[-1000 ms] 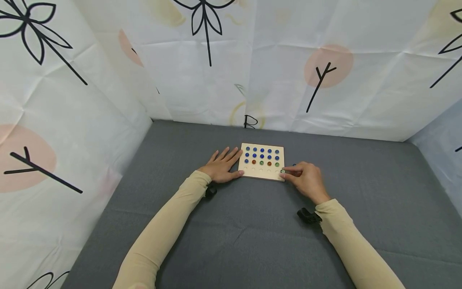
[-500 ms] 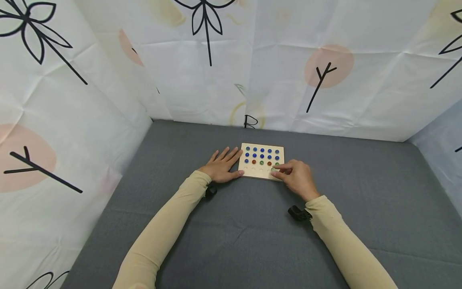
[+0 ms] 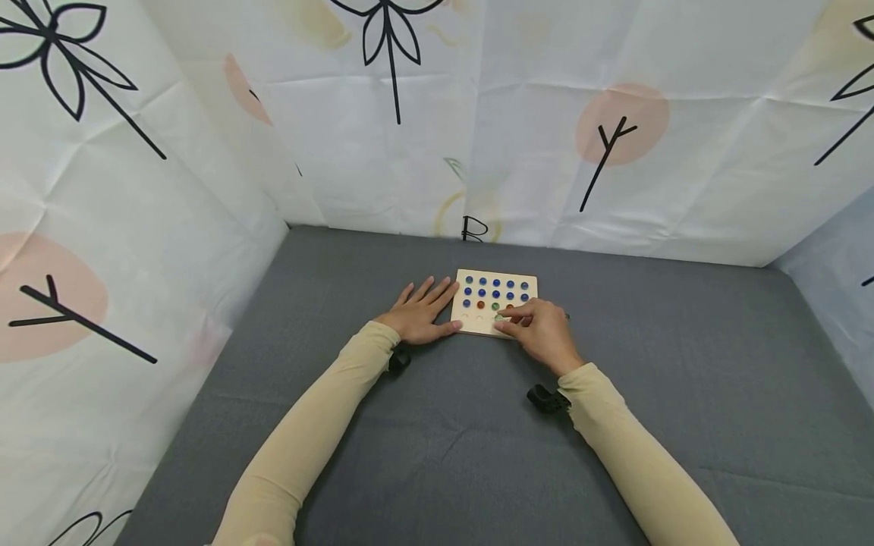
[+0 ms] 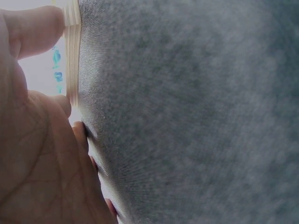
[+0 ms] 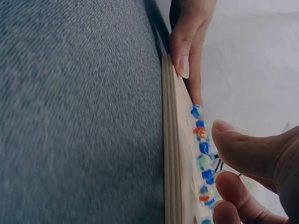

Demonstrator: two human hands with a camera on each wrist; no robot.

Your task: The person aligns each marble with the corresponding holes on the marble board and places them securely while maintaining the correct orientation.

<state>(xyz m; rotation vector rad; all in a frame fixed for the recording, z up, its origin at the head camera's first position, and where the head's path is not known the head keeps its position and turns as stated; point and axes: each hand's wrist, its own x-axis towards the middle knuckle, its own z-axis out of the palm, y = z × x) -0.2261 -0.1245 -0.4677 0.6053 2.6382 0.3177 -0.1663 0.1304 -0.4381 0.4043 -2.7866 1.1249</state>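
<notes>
A pale wooden board (image 3: 473, 327) with rows of round hollows lies on the grey cloth. Blue marbles (image 3: 496, 283) fill its two back rows; the third row mixes blue, red and green ones. My left hand (image 3: 418, 315) rests at the board's left side, fingers spread, its thumb on the front left corner. Over the front row, my right hand (image 3: 544, 331) pinches a green marble (image 3: 499, 318) between thumb and finger, and it covers the board's front right part. In the right wrist view the marbles (image 5: 204, 148) stand proud of the board, beyond the right thumb (image 5: 243, 149).
Grey cloth (image 3: 437, 440) covers the table around the board. White patterned sheets (image 3: 519, 167) rise behind it and at both sides. A dark strap-on camera (image 3: 546, 399) hangs at the right wrist, another (image 3: 399, 360) at the left.
My right hand has moved left along the front row with the green marble, from the board's right edge to near its middle. The left hand and board have stayed put.
</notes>
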